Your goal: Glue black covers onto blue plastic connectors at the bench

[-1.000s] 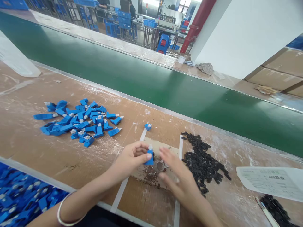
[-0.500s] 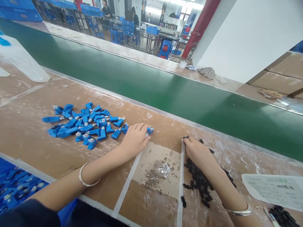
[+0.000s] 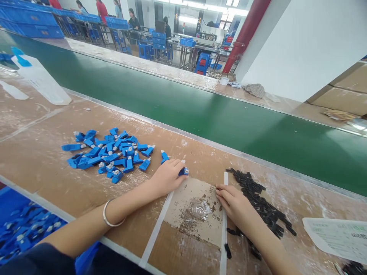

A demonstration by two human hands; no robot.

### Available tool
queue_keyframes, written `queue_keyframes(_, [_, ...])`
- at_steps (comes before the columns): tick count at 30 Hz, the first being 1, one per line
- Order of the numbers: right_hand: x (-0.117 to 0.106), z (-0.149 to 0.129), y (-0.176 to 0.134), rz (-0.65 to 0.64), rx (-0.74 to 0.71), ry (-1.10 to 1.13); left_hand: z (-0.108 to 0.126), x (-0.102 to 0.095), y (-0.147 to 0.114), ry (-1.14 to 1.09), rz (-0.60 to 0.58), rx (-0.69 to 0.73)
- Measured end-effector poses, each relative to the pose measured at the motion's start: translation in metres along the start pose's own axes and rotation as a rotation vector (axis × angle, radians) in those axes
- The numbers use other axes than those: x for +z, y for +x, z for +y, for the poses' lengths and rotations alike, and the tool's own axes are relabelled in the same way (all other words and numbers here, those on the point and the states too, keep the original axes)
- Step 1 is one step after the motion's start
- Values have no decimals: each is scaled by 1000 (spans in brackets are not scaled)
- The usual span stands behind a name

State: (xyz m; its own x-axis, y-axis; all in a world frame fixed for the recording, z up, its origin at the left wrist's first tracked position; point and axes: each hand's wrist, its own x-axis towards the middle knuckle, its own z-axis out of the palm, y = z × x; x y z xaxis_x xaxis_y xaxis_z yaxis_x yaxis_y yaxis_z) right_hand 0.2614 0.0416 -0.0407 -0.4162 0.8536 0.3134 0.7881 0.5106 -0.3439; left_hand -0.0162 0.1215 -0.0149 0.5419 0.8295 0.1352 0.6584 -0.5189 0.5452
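My left hand point(image 3: 168, 178) is closed around a blue plastic part point(image 3: 184, 171) with a white end, just above the far left corner of a cardboard piece point(image 3: 195, 186). Another blue part point(image 3: 164, 156) lies right behind its knuckles. To the left spreads a loose heap of blue parts point(image 3: 110, 152) with white tips. My right hand point(image 3: 233, 202) pinches at the cardboard's right edge, a small black piece point(image 3: 217, 187) barely showing at its fingertips. A clear glossy puddle point(image 3: 200, 209) and brown droplets sit on the cardboard. Black pieces point(image 3: 255, 191) are piled beyond my right hand.
A green conveyor belt point(image 3: 177, 109) runs across behind the worktable. Blue parts fill a bin point(image 3: 27, 225) at lower left. White bottles point(image 3: 43, 80) lie at far left, and a printed white sheet point(image 3: 335, 236) at right. People work in the background.
My right hand has come away from the black pile, moving left and nearer to the cardboard's edge. My left hand keeps its blue part, now turned a little. The view has shifted slightly.
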Motion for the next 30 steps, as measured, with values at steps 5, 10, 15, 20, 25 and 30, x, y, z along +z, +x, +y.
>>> queue_keyframes(5, [-9,-1,15,-45,92,46,20,-3,-31,-183,-2,-116])
queue_keyframes(10, [-21,-20,17,-20,65,128,32,4,-67,-351,32,-254])
queue_keyframes(15, [-22,-55,0,1,-56,224,42,15,-90,-629,35,-444])
queue_keyframes(20, [-14,-70,-4,-29,-107,255,42,23,-94,-674,40,-388])
queue_keyframes(25, [-7,-71,-1,-39,-107,278,39,27,-95,-669,56,-367])
queue_keyframes(30, [-6,-70,-1,-49,-84,338,38,32,-95,-668,83,-360])
